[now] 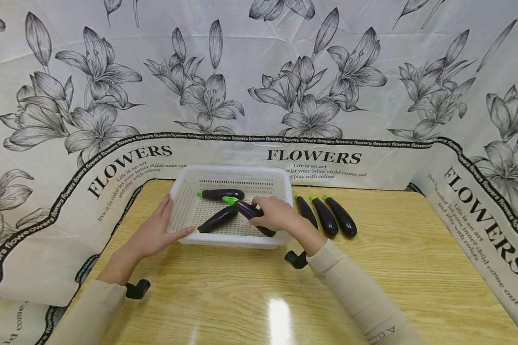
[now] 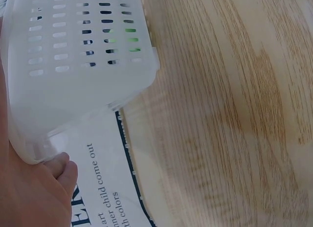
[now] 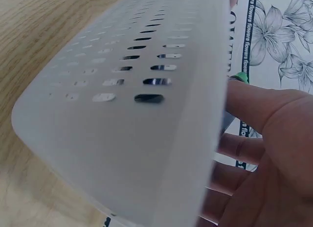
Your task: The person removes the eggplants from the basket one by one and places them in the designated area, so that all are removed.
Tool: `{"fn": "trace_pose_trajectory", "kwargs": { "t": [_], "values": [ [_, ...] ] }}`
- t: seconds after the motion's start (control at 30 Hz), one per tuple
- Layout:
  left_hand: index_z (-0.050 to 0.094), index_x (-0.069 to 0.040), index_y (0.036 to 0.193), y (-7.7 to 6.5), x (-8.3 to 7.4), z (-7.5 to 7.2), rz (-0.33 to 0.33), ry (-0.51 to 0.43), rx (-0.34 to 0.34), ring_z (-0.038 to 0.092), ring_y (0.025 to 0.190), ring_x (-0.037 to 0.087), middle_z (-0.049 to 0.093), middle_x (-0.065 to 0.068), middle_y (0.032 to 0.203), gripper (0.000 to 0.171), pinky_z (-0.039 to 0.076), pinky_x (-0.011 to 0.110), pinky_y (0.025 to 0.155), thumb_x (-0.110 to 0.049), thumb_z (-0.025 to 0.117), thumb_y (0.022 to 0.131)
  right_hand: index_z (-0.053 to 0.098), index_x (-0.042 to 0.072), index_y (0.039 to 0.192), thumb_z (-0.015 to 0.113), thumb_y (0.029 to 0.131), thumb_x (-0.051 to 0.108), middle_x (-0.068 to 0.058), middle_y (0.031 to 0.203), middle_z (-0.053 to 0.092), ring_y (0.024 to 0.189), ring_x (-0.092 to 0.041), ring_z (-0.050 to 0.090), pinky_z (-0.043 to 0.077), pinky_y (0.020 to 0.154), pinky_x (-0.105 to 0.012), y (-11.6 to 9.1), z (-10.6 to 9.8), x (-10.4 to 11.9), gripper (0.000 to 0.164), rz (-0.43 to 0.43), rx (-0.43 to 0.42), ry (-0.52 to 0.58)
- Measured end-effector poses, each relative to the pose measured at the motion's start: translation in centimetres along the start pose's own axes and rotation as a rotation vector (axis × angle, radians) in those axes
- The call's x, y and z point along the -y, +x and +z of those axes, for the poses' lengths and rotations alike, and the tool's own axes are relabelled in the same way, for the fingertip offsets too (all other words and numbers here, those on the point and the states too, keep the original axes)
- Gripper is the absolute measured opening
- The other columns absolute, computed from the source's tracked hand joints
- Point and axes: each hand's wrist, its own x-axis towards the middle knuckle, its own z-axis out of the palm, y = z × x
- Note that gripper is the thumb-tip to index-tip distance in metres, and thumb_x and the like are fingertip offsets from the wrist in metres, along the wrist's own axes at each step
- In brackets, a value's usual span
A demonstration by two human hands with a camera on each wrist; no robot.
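Observation:
A white perforated plastic basket (image 1: 237, 239) stands on the table with three dark purple eggplants inside. My left hand (image 1: 153, 232) holds its front left corner, thumb over the front rim and fingers along the left side. In the left wrist view, fingertips (image 2: 63, 170) show at the basket's rim. Reaching over the right side, my right hand (image 1: 274, 213) grips an eggplant (image 1: 246, 209) that lies tilted, green stem towards the back. Beside it in the basket are another eggplant (image 1: 217, 219) at the front and one (image 1: 222, 194) at the back. The basket wall (image 3: 146, 139) hides most of the gripped eggplant in the right wrist view.
Right of the basket, three more eggplants lie side by side on the wooden table (image 1: 393, 268): a partly hidden left one (image 1: 305, 211), a middle one (image 1: 325, 218) and a right one (image 1: 341, 218). Flower-printed cloth (image 1: 224, 110) stands behind and at both sides.

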Motion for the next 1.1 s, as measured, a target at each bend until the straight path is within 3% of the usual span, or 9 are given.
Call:
{"fn": "trace_pose_trajectory", "kwargs": {
  "t": [0.37, 0.7, 1.1],
  "values": [
    [-0.003, 0.000, 0.163, 0.3, 0.1, -0.2, 0.001, 0.011, -0.002, 0.016, 0.151, 0.051, -0.007, 0.019, 0.170, 0.118, 0.030, 0.069, 0.114, -0.074, 0.055, 0.092, 0.059, 0.009, 0.139, 0.070, 0.098, 0.035, -0.011, 0.120, 0.069, 0.104, -0.027, 0.067, 0.057, 0.081, -0.044, -2.0, -2.0, -0.7, 0.050, -0.029, -0.051, 0.044],
    [-0.004, 0.000, 0.163, 0.3, 0.2, -0.1, 0.004, 0.001, -0.002, 0.019, 0.150, 0.051, -0.007, 0.020, 0.170, 0.119, 0.031, 0.069, 0.113, -0.074, 0.056, 0.091, 0.052, 0.008, 0.147, 0.066, 0.100, 0.041, -0.015, 0.133, 0.065, 0.119, -0.036, 0.063, 0.054, 0.094, -0.052, -3.6, -2.4, -1.4, 0.058, -0.028, -0.108, 0.092],
    [-0.004, 0.000, 0.163, 0.1, 0.2, 0.1, 0.003, 0.003, -0.004, 0.016, 0.151, 0.051, -0.007, 0.020, 0.170, 0.119, 0.029, 0.068, 0.115, -0.074, 0.056, 0.091, 0.052, 0.001, 0.143, 0.062, 0.103, 0.039, -0.023, 0.125, 0.067, 0.114, -0.039, 0.065, 0.056, 0.092, -0.053, -5.3, -2.9, -2.0, 0.057, -0.018, -0.170, 0.147]
  ]
}}
